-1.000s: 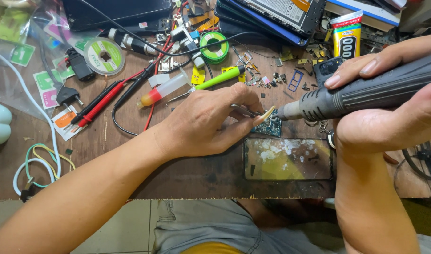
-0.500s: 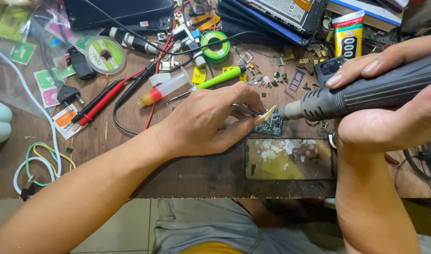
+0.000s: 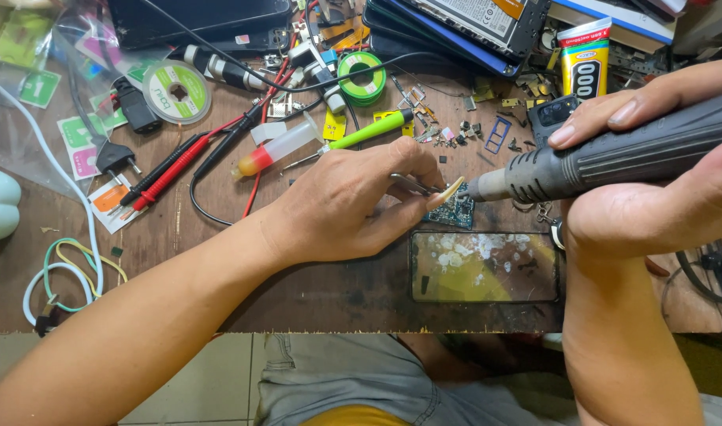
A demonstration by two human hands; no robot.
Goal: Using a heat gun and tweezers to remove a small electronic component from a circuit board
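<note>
The left hand (image 3: pixel 353 201) is closed around a pair of metal tweezers (image 3: pixel 412 185), whose tips pinch a small pale strip just above a little blue circuit board (image 3: pixel 454 211) lying on the wooden counter (image 3: pixel 219 260). The right hand (image 3: pixel 652 197) is wrapped tightly around a grey rotary tool (image 3: pixel 613 158), its nose pointing left and almost touching the pinched strip. Just below the board lies a phone screen (image 3: pixel 485 267) speckled with white residue. By the look of it, the work on the board is in mid-course: the tool is at the piece, and loose parts lie scattered near a green screwdriver (image 3: pixel 369 131) and red probes (image 3: pixel 167 170).
</note>
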